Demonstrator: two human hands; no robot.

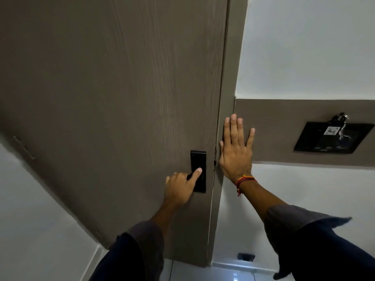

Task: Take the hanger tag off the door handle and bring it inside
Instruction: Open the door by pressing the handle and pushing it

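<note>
A grey-brown wooden door (121,88) fills the view and sits shut in its frame (225,110). At its right edge is a black lock plate (197,159) with a black handle (190,176). My left hand (180,187) grips that handle, the index finger stretched onto the plate. My right hand (236,151) lies flat with fingers spread on the frame and the wall panel just right of the door. No hanger tag shows on this side of the door.
A grey-brown wall band (304,112) runs right from the frame and carries a black switch panel (332,138) with a key card and keys in it. White wall lies above and below. A small dark socket (246,257) sits low by the tiled floor.
</note>
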